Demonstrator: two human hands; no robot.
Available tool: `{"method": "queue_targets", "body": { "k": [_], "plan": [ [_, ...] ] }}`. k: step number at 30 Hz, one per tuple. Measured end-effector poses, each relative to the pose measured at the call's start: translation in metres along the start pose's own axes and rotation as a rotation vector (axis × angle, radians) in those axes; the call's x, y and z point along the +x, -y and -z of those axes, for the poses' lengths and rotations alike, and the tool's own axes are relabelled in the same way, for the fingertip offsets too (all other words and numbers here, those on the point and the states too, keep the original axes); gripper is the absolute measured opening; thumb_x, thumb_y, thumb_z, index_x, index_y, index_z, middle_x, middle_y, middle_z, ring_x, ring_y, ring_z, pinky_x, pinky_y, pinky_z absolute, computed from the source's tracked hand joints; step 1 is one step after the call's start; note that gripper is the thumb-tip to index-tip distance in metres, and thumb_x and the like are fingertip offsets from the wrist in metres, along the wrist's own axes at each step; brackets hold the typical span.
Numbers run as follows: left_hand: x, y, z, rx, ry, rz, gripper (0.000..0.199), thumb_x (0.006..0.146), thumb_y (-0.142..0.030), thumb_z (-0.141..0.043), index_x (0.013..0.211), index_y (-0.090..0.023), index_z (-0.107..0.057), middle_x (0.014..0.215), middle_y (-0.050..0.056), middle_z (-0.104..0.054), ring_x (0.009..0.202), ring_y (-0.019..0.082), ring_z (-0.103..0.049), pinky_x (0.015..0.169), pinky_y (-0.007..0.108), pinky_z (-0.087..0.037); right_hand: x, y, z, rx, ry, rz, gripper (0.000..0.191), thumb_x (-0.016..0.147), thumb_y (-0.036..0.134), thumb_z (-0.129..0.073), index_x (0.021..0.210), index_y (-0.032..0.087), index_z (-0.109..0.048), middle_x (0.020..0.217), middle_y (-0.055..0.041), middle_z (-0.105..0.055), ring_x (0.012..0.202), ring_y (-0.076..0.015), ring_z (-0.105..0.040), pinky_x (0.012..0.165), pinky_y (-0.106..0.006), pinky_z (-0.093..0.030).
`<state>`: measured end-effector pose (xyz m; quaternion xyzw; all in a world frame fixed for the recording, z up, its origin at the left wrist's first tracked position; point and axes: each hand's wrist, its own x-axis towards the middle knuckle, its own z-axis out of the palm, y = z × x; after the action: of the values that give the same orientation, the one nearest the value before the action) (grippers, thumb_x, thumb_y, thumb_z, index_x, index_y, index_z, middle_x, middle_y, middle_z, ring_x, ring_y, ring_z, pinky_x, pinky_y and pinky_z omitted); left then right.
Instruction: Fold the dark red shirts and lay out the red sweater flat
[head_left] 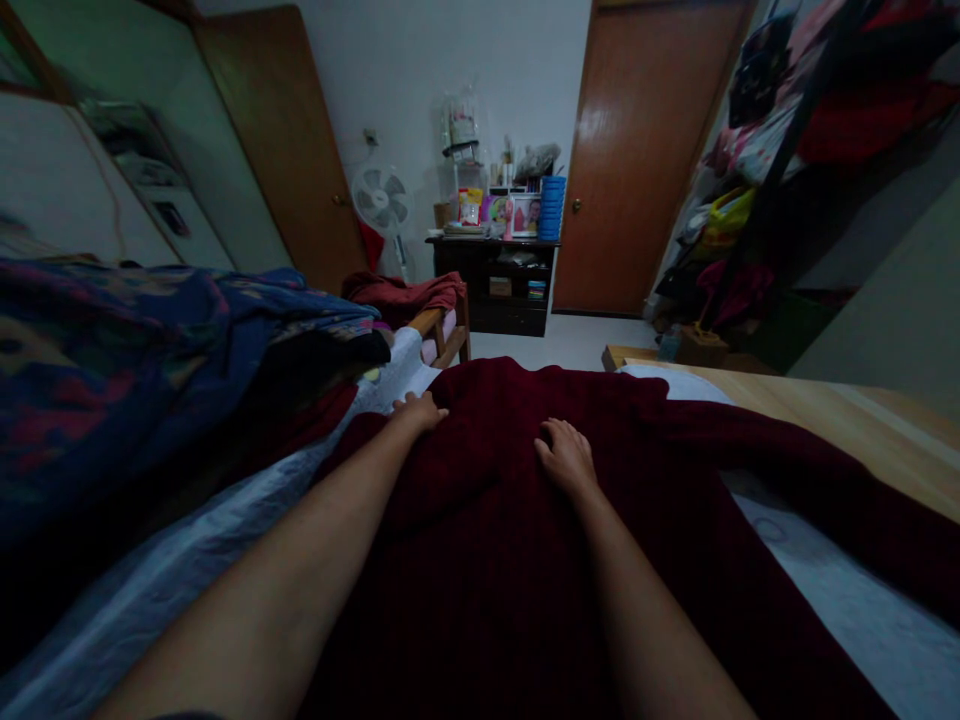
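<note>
A dark red long-sleeved sweater [510, 560] lies spread over the bed in front of me, one sleeve [780, 440] stretched out to the right. My left hand [421, 410] rests at its upper left edge with the fingers apart. On the upper middle of the cloth lies my right hand [568, 455], thumb away from the slightly bent fingers, gripping no fold that I can see. Pale patterned bedding [832, 580] shows beneath the sweater. The garment's lower part runs out of view between my forearms.
A heap of clothes with a blue floral cloth [172, 320] lies along the left. Wooden boards [847, 400] border the right side. Beyond the bed are a chair draped with red cloth [405, 292], a fan [381, 198], a dark cabinet [487, 310] and a wooden door [637, 150].
</note>
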<state>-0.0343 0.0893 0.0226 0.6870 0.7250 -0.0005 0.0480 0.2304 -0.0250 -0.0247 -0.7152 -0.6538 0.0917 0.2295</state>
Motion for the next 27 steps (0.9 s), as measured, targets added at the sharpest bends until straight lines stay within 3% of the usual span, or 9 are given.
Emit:
{"method": "queue_targets", "body": {
  "k": [2, 8, 13, 17, 22, 27],
  "plan": [
    [-0.007, -0.003, 0.000, 0.008, -0.012, 0.035, 0.059, 0.081, -0.053, -0.053, 0.125, -0.014, -0.055, 0.128, 0.024, -0.058, 0.115, 0.037, -0.057, 0.087, 0.046, -0.048, 0.000, 0.000, 0.000, 0.000, -0.005, 0.002, 0.042, 0.090, 0.036, -0.046, 0.129, 0.021, -0.055, 0.143, -0.0063, -0.049, 0.136, -0.0227, -0.036, 0.112, -0.041, -0.023],
    [-0.012, -0.001, 0.021, -0.004, -0.069, -0.029, 0.036, 0.085, -0.041, -0.051, 0.114, -0.022, -0.062, 0.117, 0.010, -0.067, 0.108, 0.026, -0.062, 0.084, 0.032, -0.049, -0.002, 0.001, 0.001, 0.016, 0.001, -0.001, 0.042, 0.091, 0.036, -0.046, 0.129, 0.020, -0.055, 0.143, -0.0061, -0.049, 0.137, -0.0230, -0.035, 0.114, -0.040, -0.021],
    [0.004, 0.018, 0.044, 0.023, -0.159, 0.067, 0.038, 0.091, -0.038, -0.041, 0.116, -0.017, -0.061, 0.117, 0.015, -0.066, 0.105, 0.029, -0.063, 0.080, 0.034, -0.050, -0.002, 0.001, 0.002, 0.015, 0.005, -0.003, 0.043, 0.090, 0.036, -0.047, 0.130, 0.020, -0.054, 0.143, -0.0060, -0.049, 0.138, -0.0230, -0.034, 0.114, -0.039, -0.020],
    [0.008, 0.022, 0.034, 0.077, -0.196, 0.080, 0.037, 0.091, -0.024, -0.038, 0.120, -0.012, -0.059, 0.113, 0.021, -0.066, 0.102, 0.034, -0.063, 0.079, 0.042, -0.050, -0.002, 0.000, 0.001, 0.018, 0.012, -0.002, 0.043, 0.090, 0.036, -0.047, 0.130, 0.020, -0.055, 0.144, -0.0054, -0.049, 0.137, -0.0238, -0.035, 0.114, -0.039, -0.020],
    [0.003, 0.010, 0.009, 0.121, -0.222, -0.057, 0.039, 0.090, -0.014, -0.033, 0.116, -0.011, -0.062, 0.113, 0.021, -0.064, 0.107, 0.033, -0.060, 0.088, 0.046, -0.044, -0.002, 0.001, 0.001, 0.018, 0.000, -0.009, 0.043, 0.090, 0.036, -0.047, 0.129, 0.020, -0.055, 0.144, -0.0051, -0.049, 0.137, -0.0236, -0.036, 0.114, -0.039, -0.020],
    [-0.003, -0.013, 0.019, 0.141, -0.310, -0.176, 0.040, 0.090, -0.012, -0.030, 0.112, -0.009, -0.063, 0.121, 0.022, -0.059, 0.121, 0.034, -0.048, 0.101, 0.052, -0.031, -0.002, 0.003, 0.002, 0.016, -0.005, -0.007, 0.042, 0.090, 0.035, -0.047, 0.129, 0.020, -0.055, 0.143, -0.0051, -0.049, 0.136, -0.0228, -0.035, 0.114, -0.040, -0.021]
  ]
}}
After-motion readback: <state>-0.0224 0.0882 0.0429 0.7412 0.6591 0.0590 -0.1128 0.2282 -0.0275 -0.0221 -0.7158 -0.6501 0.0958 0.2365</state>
